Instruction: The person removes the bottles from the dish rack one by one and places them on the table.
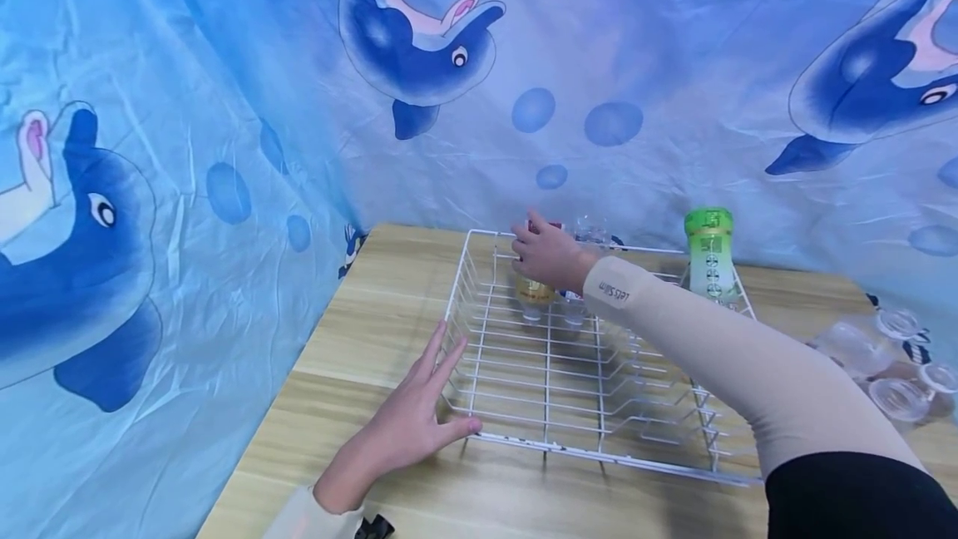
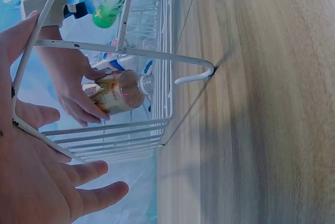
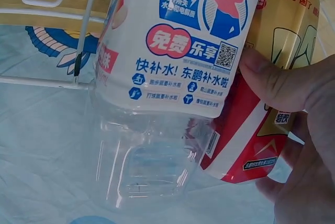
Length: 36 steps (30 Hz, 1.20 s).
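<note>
My right hand (image 1: 554, 258) grips a gold-and-red drink bottle (image 3: 285, 12) near the rack's back left, its thumb across the label in the right wrist view. The bottle is upside down, its clear neck (image 2: 146, 84) close over the rack's wires in the left wrist view. Beside it stands a clear bottle with a white-and-blue label (image 3: 178, 51), also upside down. My left hand (image 1: 404, 418) rests on the front left corner of the white wire rack (image 1: 550, 446), fingers spread and straight along the side, thumb on the front rim.
A green bottle (image 1: 709, 256) leans at the rack's back right corner. Several clear plastic containers (image 1: 898, 396) are at the table's right, beyond my right arm. Pale wood table (image 1: 344, 339) surrounds the rack, and a blue dolphin-print sheet (image 1: 584, 40) hangs behind.
</note>
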Motion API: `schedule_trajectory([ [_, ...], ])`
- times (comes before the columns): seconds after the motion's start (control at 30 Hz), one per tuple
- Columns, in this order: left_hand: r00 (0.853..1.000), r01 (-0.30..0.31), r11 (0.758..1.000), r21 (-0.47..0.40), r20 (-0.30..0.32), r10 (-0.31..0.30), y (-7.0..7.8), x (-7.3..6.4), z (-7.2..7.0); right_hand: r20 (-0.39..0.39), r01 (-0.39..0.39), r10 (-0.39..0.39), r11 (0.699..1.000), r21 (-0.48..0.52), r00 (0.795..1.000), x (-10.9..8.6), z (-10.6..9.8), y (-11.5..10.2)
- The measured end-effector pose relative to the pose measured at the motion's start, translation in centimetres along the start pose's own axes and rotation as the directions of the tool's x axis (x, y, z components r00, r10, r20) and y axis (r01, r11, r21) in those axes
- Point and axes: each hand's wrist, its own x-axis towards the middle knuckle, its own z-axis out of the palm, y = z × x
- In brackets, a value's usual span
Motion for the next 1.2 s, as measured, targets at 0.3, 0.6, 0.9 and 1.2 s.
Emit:
schedule_trajectory([
  [0.3,1.0,-0.002,1.0,0.03,0.004,0.001,0.2,0.1,0.1,-0.02,-0.037,0.038,0.997,0.073,0.999,-0.9,-0.5,0.5],
  [0.6,0.999,0.026,0.997,0.066,0.035,-0.029,0.8,0.2,-0.1,-0.242,-0.052,0.107,0.974,0.222,0.964,-3.0,-1.5,1.6],
  [0.9,1.0,0.004,0.995,0.098,0.014,-0.005,0.9,0.2,-0.2,-0.252,-0.029,0.161,0.889,0.457,0.954,-4.6,-2.1,1.0],
  [1.2,1.0,-0.001,0.995,0.096,0.031,-0.002,0.6,0.3,-0.6,-0.198,-0.029,0.228,0.721,0.692,0.953,-6.3,-3.2,-0.9],
])
